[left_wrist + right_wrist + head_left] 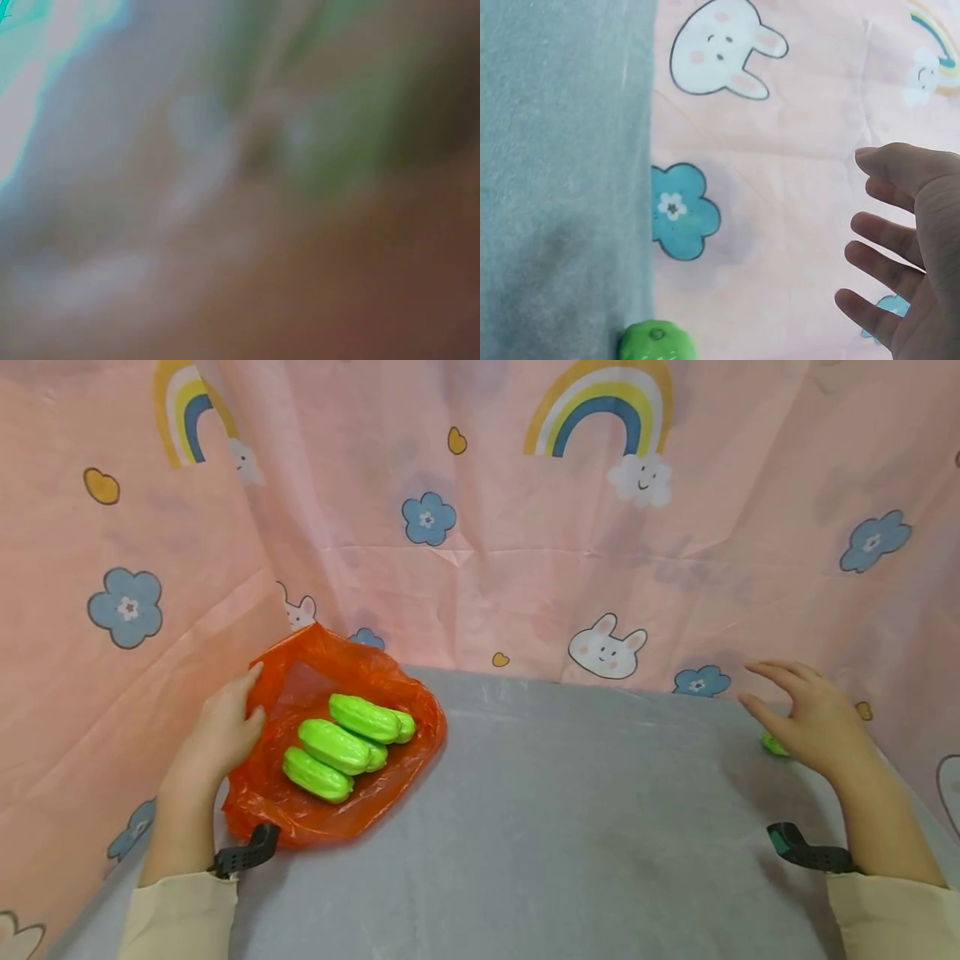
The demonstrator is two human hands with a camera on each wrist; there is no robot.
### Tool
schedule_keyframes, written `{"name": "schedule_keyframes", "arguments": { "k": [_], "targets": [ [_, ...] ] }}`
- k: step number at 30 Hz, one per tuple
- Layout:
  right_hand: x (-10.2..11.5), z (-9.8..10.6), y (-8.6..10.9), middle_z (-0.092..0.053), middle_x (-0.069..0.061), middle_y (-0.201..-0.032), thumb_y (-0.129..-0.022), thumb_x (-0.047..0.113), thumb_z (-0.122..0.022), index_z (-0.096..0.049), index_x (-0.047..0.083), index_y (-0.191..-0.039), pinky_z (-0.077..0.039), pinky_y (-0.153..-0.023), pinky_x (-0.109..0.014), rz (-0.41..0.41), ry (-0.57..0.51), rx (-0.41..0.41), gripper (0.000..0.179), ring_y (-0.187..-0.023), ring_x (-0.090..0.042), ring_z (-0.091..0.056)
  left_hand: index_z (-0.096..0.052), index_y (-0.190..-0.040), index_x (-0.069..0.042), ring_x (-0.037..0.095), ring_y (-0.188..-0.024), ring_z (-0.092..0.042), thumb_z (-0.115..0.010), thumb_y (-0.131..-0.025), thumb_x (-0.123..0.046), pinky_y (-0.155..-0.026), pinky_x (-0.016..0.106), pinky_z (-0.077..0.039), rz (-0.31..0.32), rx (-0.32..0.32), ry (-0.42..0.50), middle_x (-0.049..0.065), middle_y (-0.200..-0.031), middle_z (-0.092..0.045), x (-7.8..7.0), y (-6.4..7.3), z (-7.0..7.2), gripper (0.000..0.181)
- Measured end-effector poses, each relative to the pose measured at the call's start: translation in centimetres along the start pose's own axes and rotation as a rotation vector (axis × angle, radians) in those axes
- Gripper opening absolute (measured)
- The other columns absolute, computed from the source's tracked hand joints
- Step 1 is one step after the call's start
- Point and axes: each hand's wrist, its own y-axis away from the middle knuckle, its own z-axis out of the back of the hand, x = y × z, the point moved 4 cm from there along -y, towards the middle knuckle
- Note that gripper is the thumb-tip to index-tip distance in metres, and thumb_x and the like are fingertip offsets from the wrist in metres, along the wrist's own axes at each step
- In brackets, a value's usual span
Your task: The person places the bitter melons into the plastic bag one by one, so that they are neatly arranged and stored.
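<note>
An orange-red plastic bag [397, 806] lies open at the left, with several bright green, ridged vegetable-like pieces [335, 746] inside it. At the bag's left rim, my left hand [225, 727] holds the thin plastic with curved fingers and thumb; part of its fingers is hidden. My right hand [813, 714] hovers at the far right, fingers spread and loosely bent, holding nothing. Partly hidden behind that hand is another green piece [774, 744]. Its rounded end [658, 343] shows at the bottom of the right wrist view. The left wrist view is too blurred to read.
A grey cloth surface [555, 827] stretches between the bag and my right hand. Pink printed curtains [495, 585] with rainbows, flowers and rabbits rise at the back and sides. A black wrist camera [810, 852] sits on each wrist, above a beige sleeve.
</note>
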Motion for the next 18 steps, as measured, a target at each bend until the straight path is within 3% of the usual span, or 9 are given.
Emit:
{"name": "schedule_keyframes", "arguments": {
  "k": [9,18],
  "targets": [
    [-3.2,-0.9,0.5,-0.049,-0.034,-0.142,-0.100,0.031,-0.062,-0.054,0.000,-0.140,-0.043,-0.078,-0.072,-0.096,0.002,0.017,0.051,-0.097,-0.053,-0.058,-0.015,-0.160,0.003,0.057,-0.134,-0.041,-0.047,-0.100,-0.006,-0.107,0.073,-0.038,-0.003,-0.017,-0.008,0.038,-0.154,-0.034,0.1,0.0,0.1,0.068],
    [-6.3,-2.0,1.4,-0.042,-0.040,-0.145,-0.102,0.034,-0.056,-0.049,-0.003,-0.143,-0.035,-0.087,-0.079,-0.180,-0.007,0.062,0.056,-0.117,-0.062,-0.046,-0.015,-0.159,0.007,0.058,-0.132,-0.041,-0.047,-0.100,-0.004,-0.107,0.073,-0.037,-0.019,-0.030,-0.017,0.040,-0.152,-0.034,0.0,0.0,0.3,0.068]
  ]
}}
